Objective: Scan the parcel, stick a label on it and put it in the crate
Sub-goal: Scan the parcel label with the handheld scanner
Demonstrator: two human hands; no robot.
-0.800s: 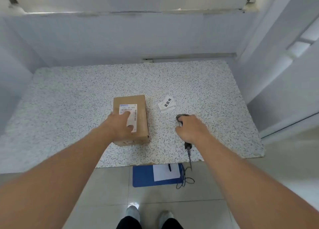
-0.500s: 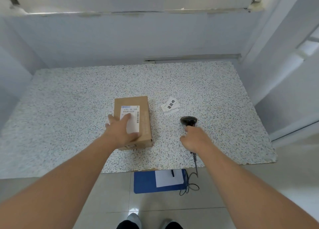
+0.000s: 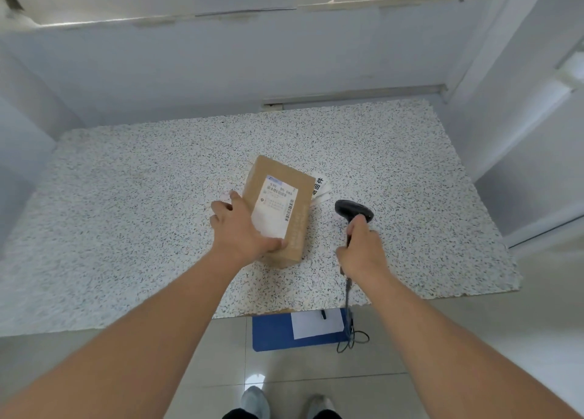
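Now my left hand (image 3: 243, 229) grips the near-left end of the parcel (image 3: 279, 208), tilting it up off the speckled table (image 3: 126, 213), shipping label facing me. My right hand (image 3: 363, 251) is clenched around the black scanner (image 3: 354, 211), just right of the parcel.

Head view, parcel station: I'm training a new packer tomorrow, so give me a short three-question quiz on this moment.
1. True or false: the right hand holds the black scanner by its handle.
2. Which hand grips the cardboard parcel? A) left hand B) right hand C) neither
3. Fill in: the loose white sticker with black characters lies on the speckled table, partly hidden behind the ____.

Key: 1 true. 2 A. 3 parcel.
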